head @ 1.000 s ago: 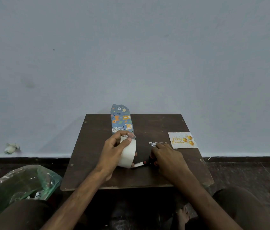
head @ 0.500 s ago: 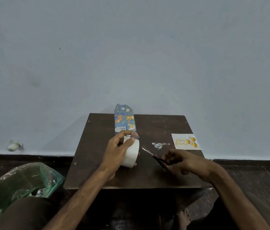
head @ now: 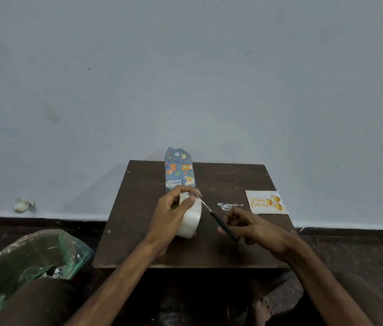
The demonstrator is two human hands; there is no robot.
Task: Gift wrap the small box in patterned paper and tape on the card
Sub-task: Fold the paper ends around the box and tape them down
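Now the left hand (head: 169, 217) gripped the tape roll (head: 191, 220); the right hand (head: 254, 228) held scissors (head: 221, 222) to it. Behind the roll lay the wrapped box (head: 179, 170), pointing away; the card (head: 265, 202) sat right of the roll, nearer the right hand.

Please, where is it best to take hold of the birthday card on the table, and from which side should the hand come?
Pinch the card by its right edge, coming from the right side of the table. It lies flat, so nothing stands up to grip from above, but that edge seems to reach the table's rim, where a finger could slip under.
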